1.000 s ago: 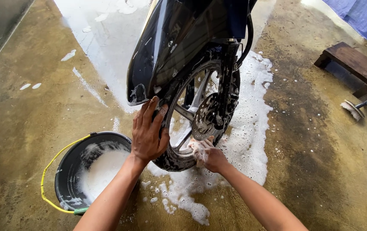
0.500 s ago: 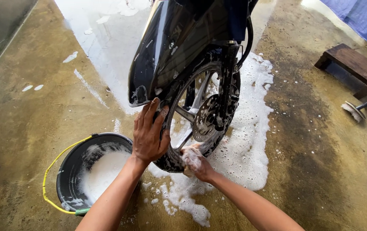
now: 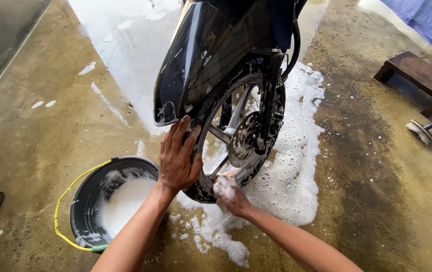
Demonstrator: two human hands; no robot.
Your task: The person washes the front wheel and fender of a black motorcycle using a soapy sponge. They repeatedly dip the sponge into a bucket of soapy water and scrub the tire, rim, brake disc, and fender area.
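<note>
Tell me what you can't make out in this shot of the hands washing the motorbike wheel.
Head view only:
- Whatever the right hand presses to the front wheel: smothered in foam, so its kind and the grip are unclear.
- Motorbike body: cut off by the top edge.
- Bucket contents: hidden under suds.
- Left hand palm: faces the tyre.

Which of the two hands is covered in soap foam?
The right hand, low by the black motorcycle wheel's rim, is coated in white foam. The left hand lies flat on the tyre, fingers spread, without foam.
</note>
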